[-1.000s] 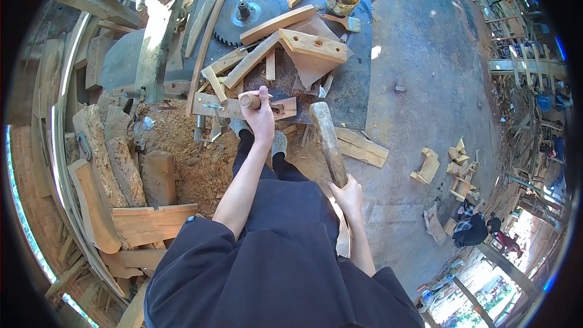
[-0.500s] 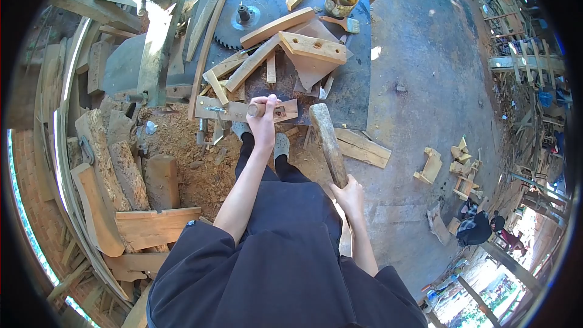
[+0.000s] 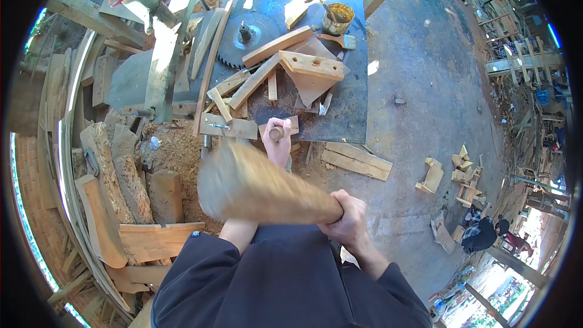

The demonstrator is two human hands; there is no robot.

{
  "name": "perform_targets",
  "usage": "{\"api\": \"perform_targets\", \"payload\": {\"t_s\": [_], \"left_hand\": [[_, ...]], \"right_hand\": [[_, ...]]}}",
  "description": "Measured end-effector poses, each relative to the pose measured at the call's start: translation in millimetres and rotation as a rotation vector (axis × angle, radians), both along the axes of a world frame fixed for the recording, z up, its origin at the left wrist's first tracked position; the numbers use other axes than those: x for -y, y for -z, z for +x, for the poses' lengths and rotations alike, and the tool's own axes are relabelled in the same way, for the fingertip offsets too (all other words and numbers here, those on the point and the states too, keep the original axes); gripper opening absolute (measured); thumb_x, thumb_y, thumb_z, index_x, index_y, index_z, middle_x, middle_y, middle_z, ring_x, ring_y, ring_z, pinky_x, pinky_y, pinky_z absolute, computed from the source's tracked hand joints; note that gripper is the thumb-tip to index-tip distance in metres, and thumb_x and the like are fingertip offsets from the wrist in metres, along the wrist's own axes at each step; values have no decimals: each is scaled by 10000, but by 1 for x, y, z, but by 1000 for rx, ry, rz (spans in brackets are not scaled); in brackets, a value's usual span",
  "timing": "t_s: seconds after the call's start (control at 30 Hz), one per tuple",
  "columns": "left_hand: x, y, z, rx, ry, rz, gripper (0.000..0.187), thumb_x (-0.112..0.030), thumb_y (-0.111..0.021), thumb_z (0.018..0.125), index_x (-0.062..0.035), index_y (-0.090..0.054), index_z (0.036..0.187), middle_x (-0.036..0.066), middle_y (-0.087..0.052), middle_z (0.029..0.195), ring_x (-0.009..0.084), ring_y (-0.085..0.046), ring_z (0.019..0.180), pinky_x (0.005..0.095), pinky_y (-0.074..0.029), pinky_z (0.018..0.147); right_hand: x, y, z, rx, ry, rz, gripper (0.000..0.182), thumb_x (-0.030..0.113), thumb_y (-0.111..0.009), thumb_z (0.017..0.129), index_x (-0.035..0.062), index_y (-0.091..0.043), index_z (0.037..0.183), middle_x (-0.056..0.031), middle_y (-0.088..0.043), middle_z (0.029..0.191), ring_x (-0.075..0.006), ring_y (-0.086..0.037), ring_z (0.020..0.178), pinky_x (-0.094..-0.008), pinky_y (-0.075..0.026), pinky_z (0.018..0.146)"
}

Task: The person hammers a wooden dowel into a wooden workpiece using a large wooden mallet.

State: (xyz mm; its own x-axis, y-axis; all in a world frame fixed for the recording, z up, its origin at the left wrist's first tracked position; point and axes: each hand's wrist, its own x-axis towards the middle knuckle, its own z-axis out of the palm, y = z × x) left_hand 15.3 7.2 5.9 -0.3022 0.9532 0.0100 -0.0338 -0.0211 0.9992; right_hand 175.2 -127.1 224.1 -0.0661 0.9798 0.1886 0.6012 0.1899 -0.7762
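My right hand [image 3: 346,217] is closed round the thin end of a wooden mallet [image 3: 267,188], a club-like piece raised over my lap and blurred at its thick end. My left hand [image 3: 277,149] is wrapped round the upright wooden handle of a chisel [image 3: 276,134]; its blade is hidden under the fist. Below that hand lies a narrow wooden board [image 3: 242,129] at the near edge of the work table, with a metal clamp screw [image 3: 220,126] on its left part. The mallet covers much of my left forearm.
On the dark table [image 3: 340,118] are a circular saw blade [image 3: 245,36], a drilled wood block [image 3: 313,65], several wood strips, a tin [image 3: 337,19] and a paintbrush [image 3: 340,41]. Planks [image 3: 357,161] lie on the floor to the right. Stacked timber [image 3: 161,237] stands at left. A person [image 3: 480,234] is far right.
The mallet has swung up and left, from beside the board to across my lap, nearer the camera. The left hand now holds the chisel more upright, slightly lower and further right in view.
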Motion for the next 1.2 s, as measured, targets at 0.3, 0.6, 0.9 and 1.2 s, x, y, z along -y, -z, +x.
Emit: {"api": "perform_targets", "payload": {"t_s": [0.3, 0.6, 0.9, 1.2], "left_hand": [[5, 19, 5, 204, -21, 81, 72, -38, -732, 1020, -9, -675, 1052, 1, -717, 1009, 116, -671, 1003, 301, -543, 879], [8, 3, -15, 119, 95, -27, 237, -182, -727, 1063, -62, -587, 913, -7, -579, 879, 92, -548, 848, 292, -473, 783], [3, -7, -11, -71, 84, 28, 207, -44, -702, 1038, -54, -580, 870, 7, -623, 843, 104, -573, 816, 305, -479, 780], [11, -27, 15, -192, 160, 9, 110, -72, -749, 987, -28, -740, 1087, 159, -753, 987, 269, -748, 973, 384, -572, 846]], "right_hand": [[-18, -22, 5, 191, 139, -181, 375, 219, -901, 823, 8, -666, 1024, -221, -736, 824, -369, -776, 754, -432, -594, 653], [-28, 23, -7, 421, 31, -349, 457, 287, -884, 815, 20, -629, 1084, -202, -739, 852, -395, -758, 762, -466, -605, 663], [-26, 8, -8, 209, -83, -81, 375, 203, -889, 808, 17, -627, 1002, -199, -721, 806, -401, -756, 739, -464, -592, 633], [-5, 9, 8, -41, 130, 97, 408, 341, -838, 913, 33, -631, 1083, -240, -742, 825, -427, -760, 740, -490, -596, 642]]}}
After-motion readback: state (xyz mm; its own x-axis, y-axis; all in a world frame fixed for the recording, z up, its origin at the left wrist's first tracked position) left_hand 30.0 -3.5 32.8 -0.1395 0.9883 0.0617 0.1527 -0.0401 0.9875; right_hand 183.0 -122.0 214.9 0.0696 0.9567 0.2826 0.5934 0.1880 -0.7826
